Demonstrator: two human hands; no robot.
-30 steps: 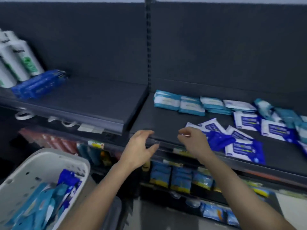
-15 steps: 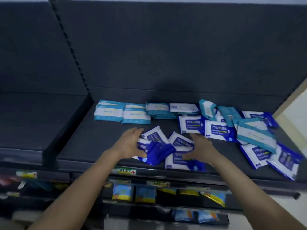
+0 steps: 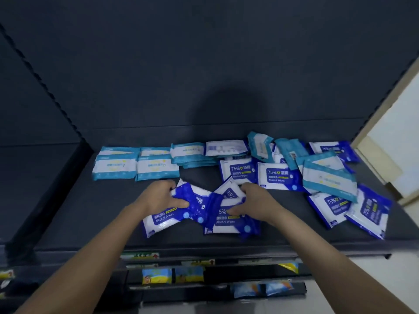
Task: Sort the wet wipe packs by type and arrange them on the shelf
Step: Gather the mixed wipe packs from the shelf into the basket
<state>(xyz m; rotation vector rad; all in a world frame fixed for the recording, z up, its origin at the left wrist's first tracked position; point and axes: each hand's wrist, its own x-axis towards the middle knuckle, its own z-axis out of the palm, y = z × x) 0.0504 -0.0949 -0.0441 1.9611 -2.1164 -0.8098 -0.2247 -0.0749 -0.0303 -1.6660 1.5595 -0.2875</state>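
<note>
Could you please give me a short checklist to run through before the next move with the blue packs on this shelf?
1. Grip of the left hand on the blue alcohol wipe packs: ok, fingers curl round the pile's left end.
2. Grip of the right hand: ok, on the pile's right end.
3. Pile squared up: not ok, packs lie crossed at different angles.
4. Free shelf space: ok, bare in front of the row of teal packs.
5. Right side sorted: not ok, a tilted teal pack lies over blue packs.
6. Number of packs gripped: cannot tell.
</note>
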